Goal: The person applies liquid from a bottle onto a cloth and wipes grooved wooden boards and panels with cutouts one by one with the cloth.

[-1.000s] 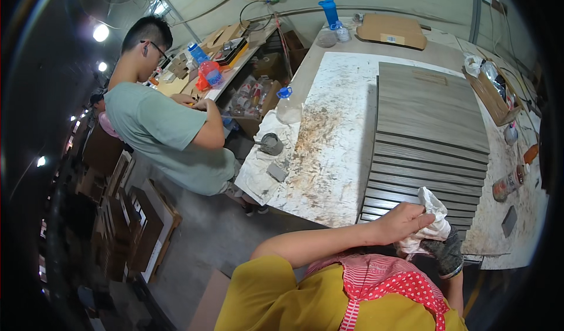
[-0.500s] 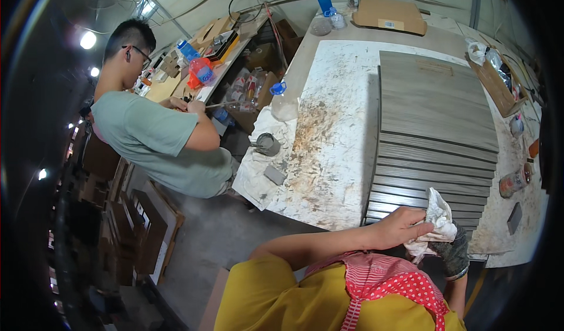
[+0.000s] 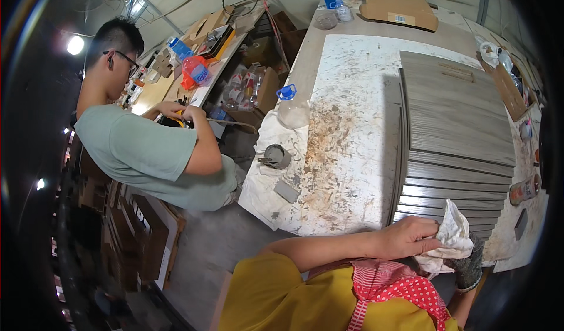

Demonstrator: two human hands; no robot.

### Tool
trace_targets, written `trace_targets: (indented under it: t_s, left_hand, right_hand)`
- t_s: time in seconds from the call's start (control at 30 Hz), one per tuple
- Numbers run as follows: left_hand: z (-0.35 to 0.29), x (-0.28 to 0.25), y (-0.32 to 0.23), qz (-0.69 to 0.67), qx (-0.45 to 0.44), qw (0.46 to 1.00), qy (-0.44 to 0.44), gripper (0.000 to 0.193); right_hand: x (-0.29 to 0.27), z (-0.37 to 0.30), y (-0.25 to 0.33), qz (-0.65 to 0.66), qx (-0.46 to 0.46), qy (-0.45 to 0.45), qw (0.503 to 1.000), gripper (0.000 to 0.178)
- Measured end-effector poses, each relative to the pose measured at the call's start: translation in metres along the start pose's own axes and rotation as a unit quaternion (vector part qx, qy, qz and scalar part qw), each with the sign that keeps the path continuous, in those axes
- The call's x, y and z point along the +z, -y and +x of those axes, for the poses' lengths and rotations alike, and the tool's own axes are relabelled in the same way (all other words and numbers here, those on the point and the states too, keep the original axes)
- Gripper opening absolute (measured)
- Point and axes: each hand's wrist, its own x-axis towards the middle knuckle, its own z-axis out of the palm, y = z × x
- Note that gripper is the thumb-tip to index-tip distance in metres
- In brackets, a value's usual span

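My bare left hand [image 3: 413, 237] closes its fingers round a crumpled white rag [image 3: 455, 230], held in front of my body at the table's near edge. My right hand [image 3: 470, 264], in a dark grey glove, is up against the other side of the rag and grips it; its fingertips are partly hidden by the cloth. Just beyond the hands lie stacked grey wood-grain panels [image 3: 461, 111], overlapping in steps so that the nearer ones show as narrow strips.
The stained white tabletop [image 3: 352, 102] carries a blue-capped jug [image 3: 292, 108], a cup of grey paste [image 3: 276, 156] and a grey block [image 3: 286, 191] on its left. To the right are a jar [image 3: 524, 190] and a dark block [image 3: 520, 224]. A co-worker [image 3: 141, 143] stands left, at another bench.
The view has shifted, so the table and panels sit further right. Both my hands still hold the rag together. The co-worker's hands have moved slightly over the other bench.
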Motion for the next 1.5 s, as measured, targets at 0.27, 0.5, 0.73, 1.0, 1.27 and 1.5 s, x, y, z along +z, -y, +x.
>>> trace_targets:
  t_s: [0.27,0.5,0.73,1.0,1.27,1.5]
  left_hand:
    - [-0.029,-0.068,-0.029,0.153,-0.066,0.984,-0.059,0.017]
    - [-0.083,-0.147,-0.080,0.222,-0.004,0.840,-0.495,0.027]
    - [-0.185,-0.154,-0.112,0.256,-0.077,0.823,-0.501,0.027]
    - [-0.246,-0.266,-0.127,0.089,0.064,0.731,-0.674,0.044]
    - [-0.334,-0.486,-0.018,0.114,-0.181,0.668,-0.713,0.047]
    - [-0.376,-0.587,0.056,-0.081,-0.219,0.740,-0.631,0.030]
  right_hand:
    - [0.047,0.028,0.068,0.333,-0.021,-0.030,0.942,0.078]
    - [0.083,0.096,0.125,-0.277,-0.327,-0.089,0.899,0.054]
    - [0.073,0.107,0.202,-0.371,-0.399,-0.058,0.837,0.044]
    - [0.219,0.316,0.318,-0.148,-0.395,-0.006,0.907,0.039]
    - [0.408,0.417,0.344,-0.091,-0.252,0.110,0.957,0.057]
    - [0.457,0.416,0.360,0.003,-0.248,0.089,0.964,0.041]
